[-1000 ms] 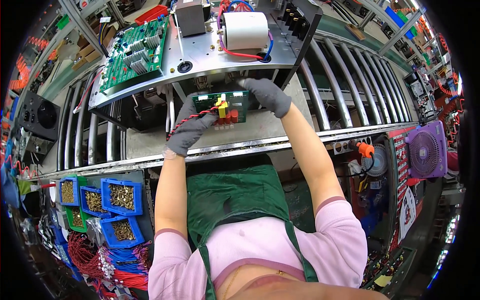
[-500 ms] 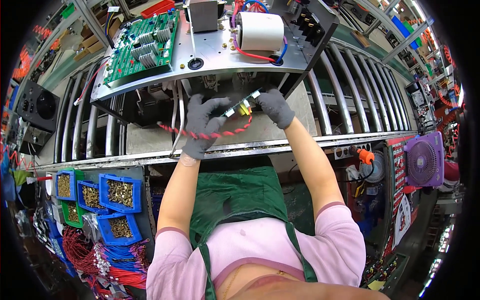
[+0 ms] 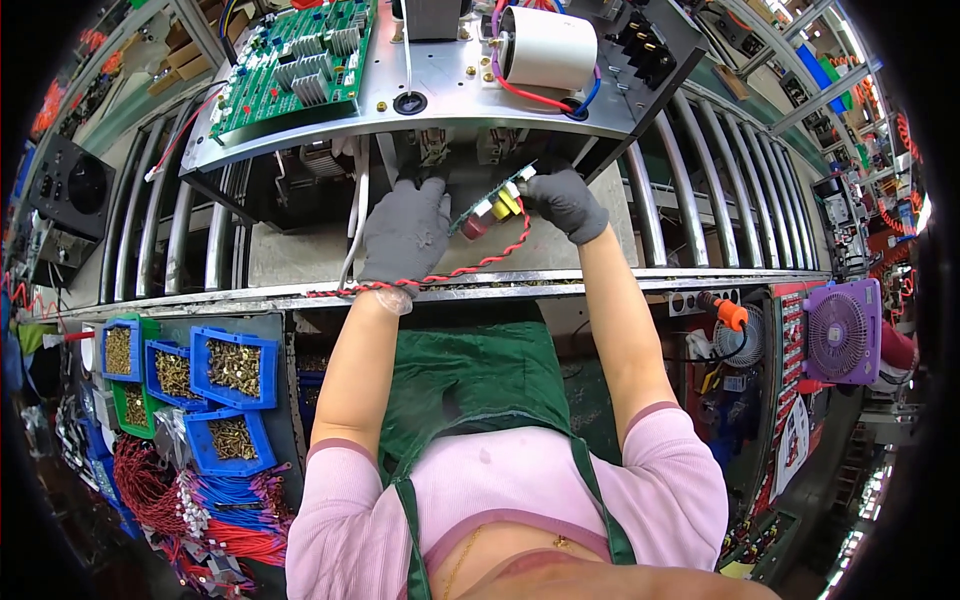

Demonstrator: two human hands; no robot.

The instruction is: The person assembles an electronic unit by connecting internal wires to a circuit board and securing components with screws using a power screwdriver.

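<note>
A small green circuit board (image 3: 479, 208) with white connectors and a yellow component stands tilted below the front of an open metal chassis (image 3: 440, 112). My right hand (image 3: 566, 204), in a dark grey glove, grips its upper right end. My left hand (image 3: 405, 232), gloved alike, has its back toward me beside the board's lower left end. Its fingertips point into the chassis, and whether they hold anything is hidden. A twisted red and black wire pair (image 3: 470, 268) hangs from the board and crosses my left wrist. White cables (image 3: 358, 205) run down beside my left hand.
On the chassis sit a large green circuit board (image 3: 300, 75) and a white cylinder (image 3: 548, 48). Roller conveyor (image 3: 700, 190) extends to both sides. Blue bins of screws (image 3: 234, 368) and wire bundles (image 3: 235, 505) lie at lower left. A purple fan (image 3: 842, 332) stands at right.
My left hand has turned back-up, its fingers moving toward the chassis. The board and my right hand have shifted slightly right. The twisted wires hang lower, and the whole view has shifted a little.
</note>
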